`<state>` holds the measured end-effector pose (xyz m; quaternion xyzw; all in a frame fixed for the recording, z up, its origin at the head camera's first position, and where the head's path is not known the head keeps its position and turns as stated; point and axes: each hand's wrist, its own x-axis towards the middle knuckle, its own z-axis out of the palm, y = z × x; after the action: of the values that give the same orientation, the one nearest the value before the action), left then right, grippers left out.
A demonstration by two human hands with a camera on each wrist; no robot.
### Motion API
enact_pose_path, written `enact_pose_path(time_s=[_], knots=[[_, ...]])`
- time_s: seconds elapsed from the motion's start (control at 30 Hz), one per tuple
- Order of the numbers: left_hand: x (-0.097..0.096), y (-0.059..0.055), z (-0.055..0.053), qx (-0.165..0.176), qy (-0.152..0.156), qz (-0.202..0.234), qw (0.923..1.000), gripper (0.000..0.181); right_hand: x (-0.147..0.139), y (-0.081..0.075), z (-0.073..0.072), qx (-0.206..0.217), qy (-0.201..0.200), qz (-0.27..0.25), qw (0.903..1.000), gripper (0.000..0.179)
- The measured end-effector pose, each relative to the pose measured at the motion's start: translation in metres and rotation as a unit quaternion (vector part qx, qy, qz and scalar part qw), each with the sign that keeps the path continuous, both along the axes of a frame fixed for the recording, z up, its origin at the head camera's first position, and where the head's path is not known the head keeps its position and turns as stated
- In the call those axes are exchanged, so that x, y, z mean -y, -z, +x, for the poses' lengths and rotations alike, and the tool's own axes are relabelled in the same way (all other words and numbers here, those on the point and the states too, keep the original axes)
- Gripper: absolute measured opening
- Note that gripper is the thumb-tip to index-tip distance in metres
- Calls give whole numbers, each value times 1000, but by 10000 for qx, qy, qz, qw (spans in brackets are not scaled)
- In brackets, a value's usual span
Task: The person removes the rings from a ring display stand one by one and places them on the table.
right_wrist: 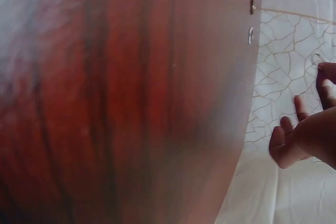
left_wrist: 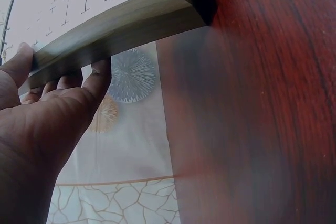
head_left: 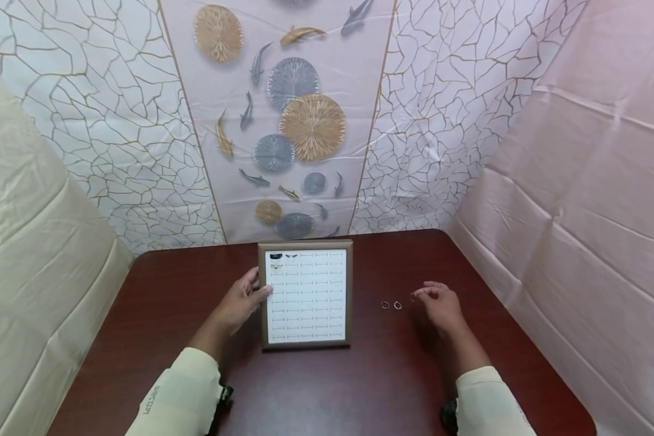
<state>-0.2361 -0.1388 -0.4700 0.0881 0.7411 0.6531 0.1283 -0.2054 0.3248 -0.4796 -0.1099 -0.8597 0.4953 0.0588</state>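
A wood-framed ring display board (head_left: 306, 303) with a slotted white face stands on the table. Its left edge is gripped by my left hand (head_left: 242, 303), thumb on the front and fingers behind, as the left wrist view also shows on the frame (left_wrist: 121, 30). Several pieces of jewellery, among them a black ring (head_left: 275, 257) and a gold-coloured one (head_left: 275, 266), sit in the top left slots. To the right, my right hand (head_left: 441, 306) pinches a thin ring (right_wrist: 316, 57) between thumb and finger, above the table. Two rings, one (head_left: 385, 305) beside the other (head_left: 398, 305), lie just left of it.
The dark red-brown table (head_left: 316, 393) has rounded corners. Behind it hangs a patterned cloth (head_left: 283, 200) with fish and round motifs. Pale drapes, one on the left (head_left: 43, 272) and one on the right (head_left: 594, 212), flank the table.
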Motion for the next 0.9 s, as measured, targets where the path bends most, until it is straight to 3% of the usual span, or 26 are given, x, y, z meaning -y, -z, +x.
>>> enact_pose_path(time_s=[0.17, 0.3, 0.6, 0.9], knots=[[1, -1, 0, 9, 16, -5, 10000, 72, -5, 6, 1, 480, -187, 248, 9984, 28], [1, 0, 0, 28, 22, -10, 10000, 73, -7, 11, 0, 581, -307, 416, 9970, 22], [2, 0, -1, 5, 57, -19, 10000, 72, -1, 12, -4, 620, -383, 1324, 9885, 15], [-1, 2, 0, 74, -3, 49, 10000, 72, 10, 15, -9, 883, -552, 1675, 9804, 15]])
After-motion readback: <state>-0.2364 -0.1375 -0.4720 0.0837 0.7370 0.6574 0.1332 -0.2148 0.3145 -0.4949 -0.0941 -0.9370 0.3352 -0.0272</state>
